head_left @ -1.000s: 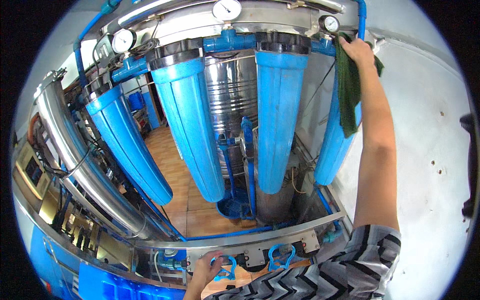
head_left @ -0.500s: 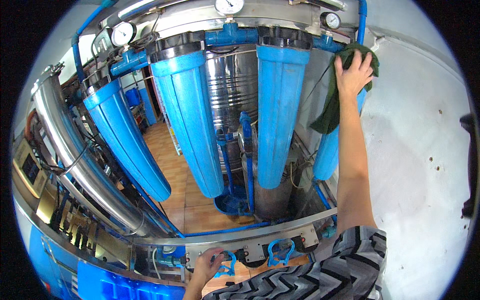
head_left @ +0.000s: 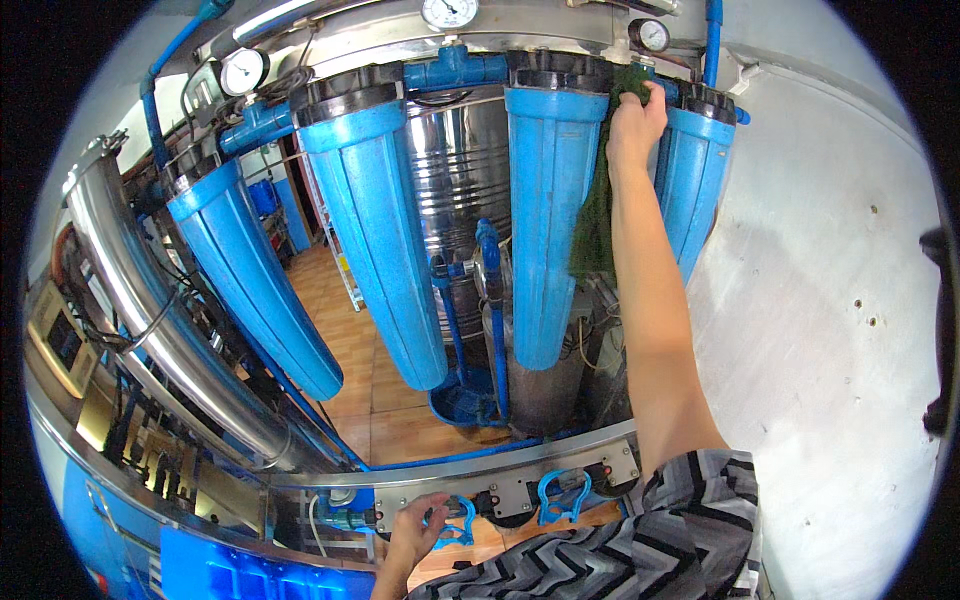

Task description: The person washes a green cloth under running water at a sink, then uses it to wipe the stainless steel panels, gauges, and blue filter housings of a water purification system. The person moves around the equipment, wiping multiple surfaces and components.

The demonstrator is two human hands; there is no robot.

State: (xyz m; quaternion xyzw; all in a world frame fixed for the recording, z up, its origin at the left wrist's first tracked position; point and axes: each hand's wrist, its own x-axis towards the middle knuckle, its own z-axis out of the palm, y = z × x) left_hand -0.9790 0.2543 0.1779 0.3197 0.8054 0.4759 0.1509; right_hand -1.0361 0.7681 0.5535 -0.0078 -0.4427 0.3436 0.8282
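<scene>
High on the right, my right hand (head_left: 638,125) is closed on a dark green cloth (head_left: 594,235). The bunched top of the cloth is against the blue pipe between two filter housings, and its loose end hangs down beside the third blue filter housing (head_left: 553,220). My right forearm partly covers the rightmost blue filter housing (head_left: 692,165), which has a black cap. Low in the middle, my left hand (head_left: 412,530) is at the metal bracket plate, with fingers curled beside a light blue clamp (head_left: 460,522). What those fingers grip, if anything, is hidden.
Two more blue filter housings (head_left: 368,230) stand to the left, with a steel tube (head_left: 165,310) beside them. Pressure gauges (head_left: 448,12) line the top pipe. A steel rail (head_left: 480,468) crosses in front. A pale wall (head_left: 800,300) bounds the right side.
My right hand has moved left with the green cloth, from the rightmost housing to the gap beside the third one. The rightmost housing's cap is now uncovered. My left hand stays in place.
</scene>
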